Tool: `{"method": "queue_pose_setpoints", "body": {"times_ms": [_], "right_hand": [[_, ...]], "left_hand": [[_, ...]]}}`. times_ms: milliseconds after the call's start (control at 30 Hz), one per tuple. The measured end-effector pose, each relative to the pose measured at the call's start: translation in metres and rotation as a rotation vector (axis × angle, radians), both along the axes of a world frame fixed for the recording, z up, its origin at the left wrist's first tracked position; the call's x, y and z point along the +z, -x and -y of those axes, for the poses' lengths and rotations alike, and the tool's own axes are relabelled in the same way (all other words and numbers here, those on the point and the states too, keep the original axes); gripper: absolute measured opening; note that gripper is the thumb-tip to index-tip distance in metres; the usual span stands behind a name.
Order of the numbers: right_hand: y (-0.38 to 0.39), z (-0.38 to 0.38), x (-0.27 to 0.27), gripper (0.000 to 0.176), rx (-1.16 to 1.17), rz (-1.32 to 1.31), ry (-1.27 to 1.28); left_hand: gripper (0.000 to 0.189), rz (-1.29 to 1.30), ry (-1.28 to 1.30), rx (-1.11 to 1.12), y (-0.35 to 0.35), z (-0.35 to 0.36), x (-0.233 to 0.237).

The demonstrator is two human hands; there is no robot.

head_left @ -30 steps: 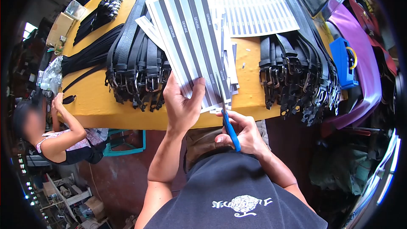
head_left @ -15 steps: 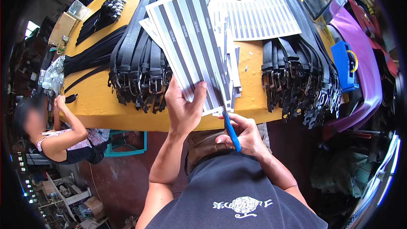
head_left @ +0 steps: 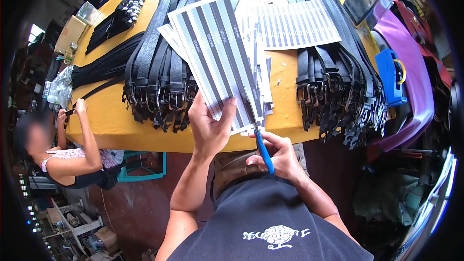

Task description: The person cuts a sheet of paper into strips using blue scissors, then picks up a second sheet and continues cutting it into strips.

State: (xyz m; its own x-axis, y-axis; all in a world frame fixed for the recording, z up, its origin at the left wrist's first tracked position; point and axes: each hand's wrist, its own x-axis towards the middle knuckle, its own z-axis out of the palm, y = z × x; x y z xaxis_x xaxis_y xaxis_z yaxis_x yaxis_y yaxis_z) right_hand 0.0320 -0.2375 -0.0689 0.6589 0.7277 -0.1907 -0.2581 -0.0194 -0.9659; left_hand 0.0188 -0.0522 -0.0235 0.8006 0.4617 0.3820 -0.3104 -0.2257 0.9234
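left hand (head_left: 211,128) pinches the sheet (head_left: 212,60), prob steadying it for scissors (head_left: 264,152) gripped by the right hand (head_left: 284,158) at 5 o'clock

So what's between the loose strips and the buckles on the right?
In the head view, a few tiny white scraps lie on the yellow tabletop between the loose strips and the right-hand buckles.

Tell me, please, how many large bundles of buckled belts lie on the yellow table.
2: one bundle left of the held striped sheets; the other bundle to their right, partly under a loose striped sheet. More may be hidden.
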Motion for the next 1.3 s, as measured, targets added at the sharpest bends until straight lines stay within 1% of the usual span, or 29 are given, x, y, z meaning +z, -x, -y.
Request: {"method": "queue_pose_setpoints", "body": {"times_ms": [100, 233, 333, 433, 467, 567, 733, 1033, 1300], "right_hand": [[0.0, 0.0, 0.0, 0.058, -0.005, -0.013, -0.008], [0.001, -0.001, 0.001, 0.056, -0.004, -0.04, -0.001], [0.001, -0.003, -0.009, 0.056, -0.035, 0.028, -0.01], [-0.001, -0.004, -0.002, 0.051, -0.049, 0.028, 0.012], [-0.002, -0.004, -0.003, 0.049, -0.048, 0.055, 0.015], [-0.003, -0.005, -0.004, 0.045, -0.044, 0.111, 0.028], [-0.004, -0.006, -0.003, 0.042, -0.036, 0.159, 0.06], [-0.004, -0.005, -0.009, 0.04, -0.023, 0.043, 0.051], [-0.003, -0.007, -0.009, 0.043, -0.034, -0.02, 0.029]], "left_hand": [[0.026, -0.073, 0.026, -0.077, 0.002, -0.006, 0.005], [0.024, -0.049, 0.007, -0.026, 0.001, -0.001, 0.001], [0.023, -0.091, -0.033, -0.041, 0.002, 0.003, 0.002], [0.024, -0.137, -0.01, -0.057, 0.004, 0.006, -0.004], [0.024, -0.153, 0.043, -0.081, 0.005, 0.007, -0.004], [0.024, -0.159, -0.023, -0.088, 0.008, 0.007, -0.006], [0.023, -0.179, 0.014, -0.098, 0.009, 0.006, -0.009], [0.024, -0.176, 0.02, -0.089, 0.009, 0.005, -0.013], [0.022, -0.159, 0.051, -0.082, 0.009, 0.006, -0.014]]}}
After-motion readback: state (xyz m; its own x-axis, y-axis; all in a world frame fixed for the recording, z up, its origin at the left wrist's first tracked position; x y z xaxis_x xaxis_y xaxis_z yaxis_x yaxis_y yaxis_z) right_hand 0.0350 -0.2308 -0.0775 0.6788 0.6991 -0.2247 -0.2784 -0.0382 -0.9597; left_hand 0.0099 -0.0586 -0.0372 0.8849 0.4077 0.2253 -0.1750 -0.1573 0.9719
